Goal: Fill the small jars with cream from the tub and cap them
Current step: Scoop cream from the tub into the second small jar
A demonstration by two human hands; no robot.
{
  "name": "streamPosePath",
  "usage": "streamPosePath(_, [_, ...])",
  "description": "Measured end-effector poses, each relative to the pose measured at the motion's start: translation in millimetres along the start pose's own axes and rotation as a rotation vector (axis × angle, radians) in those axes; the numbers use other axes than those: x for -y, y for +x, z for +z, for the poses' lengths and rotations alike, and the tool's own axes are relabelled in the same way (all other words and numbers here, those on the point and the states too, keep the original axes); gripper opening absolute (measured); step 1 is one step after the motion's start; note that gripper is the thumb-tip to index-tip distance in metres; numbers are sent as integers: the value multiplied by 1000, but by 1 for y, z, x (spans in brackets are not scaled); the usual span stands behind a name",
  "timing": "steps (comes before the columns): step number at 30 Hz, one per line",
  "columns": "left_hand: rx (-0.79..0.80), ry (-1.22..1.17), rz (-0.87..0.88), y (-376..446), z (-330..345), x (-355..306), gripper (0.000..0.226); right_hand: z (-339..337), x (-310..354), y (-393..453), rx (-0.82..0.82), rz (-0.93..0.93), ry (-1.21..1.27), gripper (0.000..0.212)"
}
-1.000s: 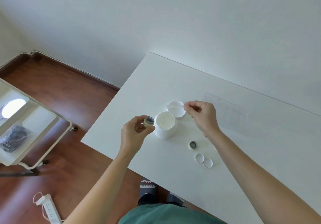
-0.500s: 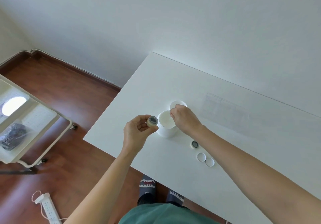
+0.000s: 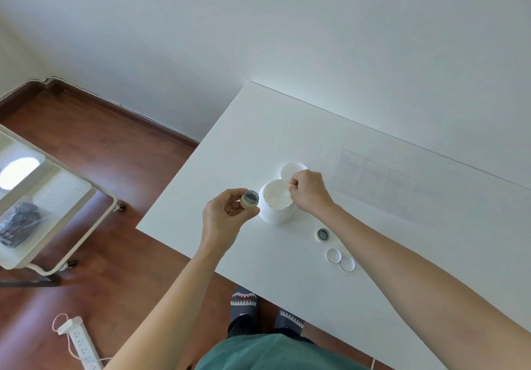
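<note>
Two hands work over an open cream tub near the desk's left corner.

The left hand (image 3: 227, 217) pinches a small open jar (image 3: 249, 199) just inside the desk's (image 3: 287, 128) left edge, beside the tub (image 3: 276, 201). The right hand (image 3: 309, 193) is closed narrow over the tub's rim; what it holds is unclear. Rightward lie a second jar (image 3: 323, 234) and two caps (image 3: 340, 259); beyond them, bare desk.

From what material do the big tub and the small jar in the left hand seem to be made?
The tub looks like opaque white plastic with a smooth, slightly glossy wall that shows soft highlights. The small jar in the left hand looks matte beige, perhaps frosted plastic or glass; its dark mouth gives no clear sign.
</note>
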State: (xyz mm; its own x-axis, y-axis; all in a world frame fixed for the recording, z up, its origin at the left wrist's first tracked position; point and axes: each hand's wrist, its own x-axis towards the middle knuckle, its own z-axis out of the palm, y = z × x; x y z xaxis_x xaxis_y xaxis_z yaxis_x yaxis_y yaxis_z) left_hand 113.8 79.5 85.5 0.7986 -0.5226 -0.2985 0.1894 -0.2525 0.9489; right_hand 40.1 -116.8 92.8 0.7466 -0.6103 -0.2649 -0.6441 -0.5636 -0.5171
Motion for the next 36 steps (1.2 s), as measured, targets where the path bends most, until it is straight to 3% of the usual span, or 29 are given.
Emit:
streamPosePath(14, [-18,133,-10,3,6,-3,35,-21,-26,-9,-46,399,501,19])
streamPosePath(22, [9,220,38,10,32,-15,34,-48,-20,-27,-157,309,621,15])
streamPosePath(36, [22,204,122,17,58,-28,37,-69,3,-32,-252,141,358,19])
